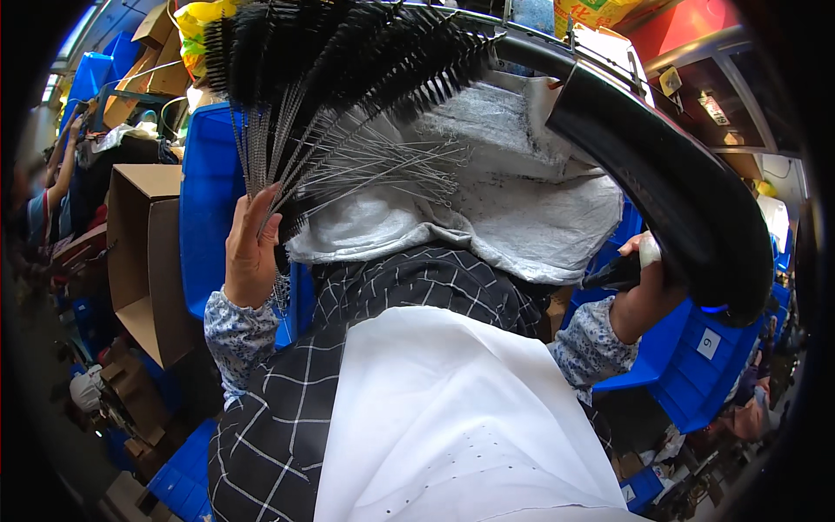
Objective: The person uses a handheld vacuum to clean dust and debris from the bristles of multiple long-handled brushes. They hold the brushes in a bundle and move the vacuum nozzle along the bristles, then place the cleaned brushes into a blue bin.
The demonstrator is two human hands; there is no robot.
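My left hand (252,248) is closed around the twisted wire stems of a bundle of black bottle brushes (348,56). The bristle heads fan out up and to the right. Just right of that hand, a loose pile of bare wire stems (391,170) lies on a crumpled white woven sack (539,209) across the work surface in front of me. My right hand (645,291) is low on the right with its fingers curled in, a pale wrap on one fingertip. A dark, pointed thing (613,274) juts from it; its kind is unclear. A black curved device partly hides this hand.
The black curved device (696,200) with a small blue light spans the upper right, close to the camera. Blue plastic bins stand at my left (204,217) and right (696,365). An open cardboard box (143,261) sits farther left. Another person's arm (63,161) shows at far left.
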